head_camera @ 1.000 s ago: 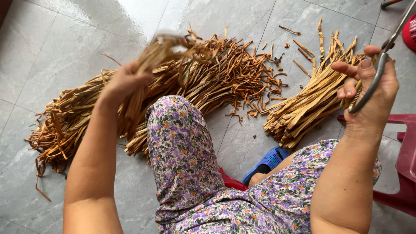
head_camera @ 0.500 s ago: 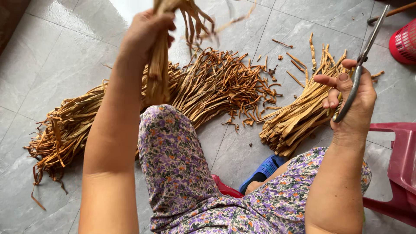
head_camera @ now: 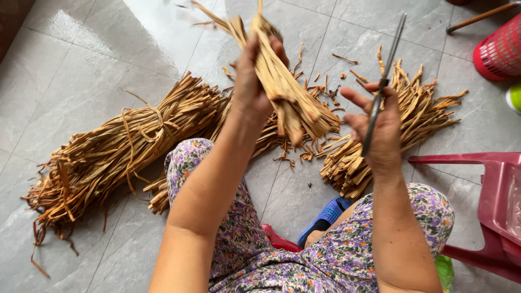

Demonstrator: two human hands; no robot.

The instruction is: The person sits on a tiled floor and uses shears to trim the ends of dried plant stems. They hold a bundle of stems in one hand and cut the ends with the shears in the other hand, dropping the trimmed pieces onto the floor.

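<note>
left hand [head_camera: 251,81] grips a dried-strip bundle [head_camera: 285,92]; right hand [head_camera: 380,127] clasps seemingly closed scissors [head_camera: 382,87].

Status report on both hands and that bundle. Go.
Left hand gripping raised bundle of dried strips. Right hand holding scissors, blades closed, beside bundle. Nothing between them.

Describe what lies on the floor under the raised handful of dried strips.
Below the raised handful in the left hand, tied bundles and loose scraps lie on grey tiles. The handful and forearm hide the bundles' middle.
</note>
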